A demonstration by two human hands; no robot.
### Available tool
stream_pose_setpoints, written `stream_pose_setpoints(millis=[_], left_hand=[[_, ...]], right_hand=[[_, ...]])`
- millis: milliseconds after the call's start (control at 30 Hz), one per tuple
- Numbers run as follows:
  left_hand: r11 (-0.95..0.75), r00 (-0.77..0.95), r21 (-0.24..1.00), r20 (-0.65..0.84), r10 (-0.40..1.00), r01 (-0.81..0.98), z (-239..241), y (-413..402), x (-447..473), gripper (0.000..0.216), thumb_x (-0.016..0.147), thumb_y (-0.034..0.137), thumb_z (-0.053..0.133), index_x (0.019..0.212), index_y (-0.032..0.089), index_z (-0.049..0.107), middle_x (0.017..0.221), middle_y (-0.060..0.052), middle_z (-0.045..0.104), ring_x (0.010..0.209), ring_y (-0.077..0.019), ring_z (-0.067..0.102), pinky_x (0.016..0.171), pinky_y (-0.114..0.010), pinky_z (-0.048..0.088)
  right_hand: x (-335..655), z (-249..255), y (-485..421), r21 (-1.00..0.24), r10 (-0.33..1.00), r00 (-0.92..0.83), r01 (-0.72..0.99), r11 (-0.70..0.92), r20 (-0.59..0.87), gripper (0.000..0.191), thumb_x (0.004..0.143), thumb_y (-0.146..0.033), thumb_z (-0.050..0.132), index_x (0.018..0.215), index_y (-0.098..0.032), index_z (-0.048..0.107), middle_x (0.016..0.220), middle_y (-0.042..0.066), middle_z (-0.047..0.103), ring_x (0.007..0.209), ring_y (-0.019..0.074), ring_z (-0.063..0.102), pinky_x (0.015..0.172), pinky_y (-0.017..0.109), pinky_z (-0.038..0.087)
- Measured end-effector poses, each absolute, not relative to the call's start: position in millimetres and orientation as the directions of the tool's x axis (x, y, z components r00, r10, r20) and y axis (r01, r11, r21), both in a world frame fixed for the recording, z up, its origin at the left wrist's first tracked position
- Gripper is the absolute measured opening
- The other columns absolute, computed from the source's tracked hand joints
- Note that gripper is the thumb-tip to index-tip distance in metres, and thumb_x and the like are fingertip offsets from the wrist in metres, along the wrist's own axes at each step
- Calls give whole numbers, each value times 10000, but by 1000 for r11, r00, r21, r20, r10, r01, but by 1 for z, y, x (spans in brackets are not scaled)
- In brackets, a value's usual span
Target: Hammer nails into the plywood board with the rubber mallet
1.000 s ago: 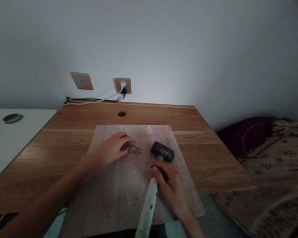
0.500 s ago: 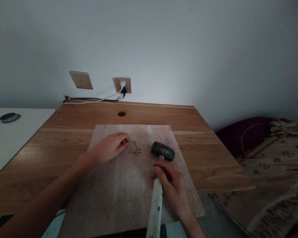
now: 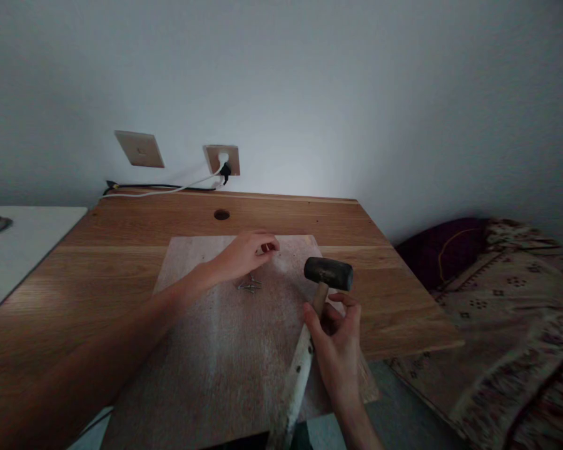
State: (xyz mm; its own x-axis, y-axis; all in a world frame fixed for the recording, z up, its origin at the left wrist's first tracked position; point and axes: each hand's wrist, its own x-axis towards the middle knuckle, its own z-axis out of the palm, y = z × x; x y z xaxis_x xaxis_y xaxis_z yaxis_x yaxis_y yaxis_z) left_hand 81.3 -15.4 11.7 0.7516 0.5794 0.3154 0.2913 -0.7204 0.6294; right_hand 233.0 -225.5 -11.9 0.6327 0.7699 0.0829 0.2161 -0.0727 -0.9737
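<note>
In the head view, the right hand (image 3: 338, 340) is wrapped around the mallet (image 3: 328, 273) just below its black head, at the right side of the board (image 3: 216, 356) on the table (image 3: 398, 300); the handle slants away and rightward, the head lying crosswise. The left hand (image 3: 251, 250) curls beyond the nails (image 3: 249, 286); whether it grips anything, I cannot tell.

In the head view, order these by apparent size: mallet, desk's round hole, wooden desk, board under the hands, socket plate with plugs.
1. Wooden desk
2. Board
3. Mallet
4. Socket plate
5. Round hole
</note>
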Motion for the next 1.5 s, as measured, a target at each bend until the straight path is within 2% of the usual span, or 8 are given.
stream_pose_setpoints(millis=[267, 533, 733, 1033, 1100, 1167, 1267, 1500], left_hand=[[-788, 799, 576, 361, 481, 214, -13, 2, 135, 150, 928, 120, 687, 1019, 178, 790, 1019, -72, 782, 940, -204, 724, 883, -335, 539], [-753, 780, 628, 365, 508, 197, -22, 9, 145, 131, 919, 134, 708, 995, 189, 799, 997, -61, 794, 910, -189, 728, 858, -311, 538], [-722, 790, 665, 331, 515, 192, -24, 9, 147, 149, 890, 107, 704, 980, 180, 797, 964, -49, 806, 867, -178, 738, 823, -285, 532], [-661, 783, 723, 289, 550, 198, -26, 10, 147, 181, 834, 99, 725, 994, 169, 775, 908, -39, 800, 814, -170, 734, 765, -267, 531], [-637, 778, 750, 286, 559, 181, -26, 10, 147, 234, 833, 83, 715, 1048, 164, 760, 917, -39, 803, 815, -165, 738, 773, -264, 537], [-619, 775, 767, 283, 565, 171, -26, 9, 147, 290, 822, 50, 694, 1086, 160, 746, 926, -36, 806, 821, -161, 744, 779, -259, 542], [-630, 768, 753, 284, 574, 192, -26, 9, 147, 305, 799, 50, 703, 1079, 160, 748, 939, -39, 806, 840, -171, 747, 780, -265, 546], [-608, 756, 760, 254, 603, 230, -27, 10, 149, 326, 787, 76, 766, 1104, 143, 733, 912, -44, 801, 820, -168, 739, 781, -267, 545]], right_hand=[[232, -15, -220, -971, 767, 633, 231, -65, 100, 559, 835, -434, 748, 1286, -251, 474, 1040, 52, 703, 873, 208, 702, 758, 339, 566], [236, -14, -225, -924, 768, 633, 342, -169, 94, 528, 858, -417, 688, 1338, -237, 561, 1030, 35, 651, 713, 172, 583, 684, 337, 497], [240, -13, -225, -908, 826, 550, 399, -132, 122, 447, 860, -352, 635, 1297, -259, 628, 1303, 81, 660, 1135, 288, 620, 944, 433, 492], [260, 1, -219, -863, 940, 336, 489, -128, 51, 543, 785, -238, 639, 1327, -281, 645, 1337, 78, 680, 1227, 311, 634, 1040, 487, 500], [264, 1, -217, -891, 950, 307, 443, -101, 45, 623, 777, -235, 653, 1394, -286, 588, 1324, 85, 683, 1145, 287, 683, 958, 455, 561], [266, -1, -216, -938, 945, 324, 312, -149, -43, 686, 815, -282, 660, 1472, -283, 465, 1124, 67, 726, 786, 219, 731, 672, 372, 613], [268, -4, -215, -970, 913, 365, 81, -227, -183, 696, 861, -433, 671, 1461, -275, 355, 805, -45, 680, 379, 126, 534, 333, 247, 433], [278, 8, -201, -951, 891, 337, -54, -306, -305, 440, 815, -634, 689, 877, -211, 584, 481, -71, 543, 276, 88, 405, 267, 195, 301]])
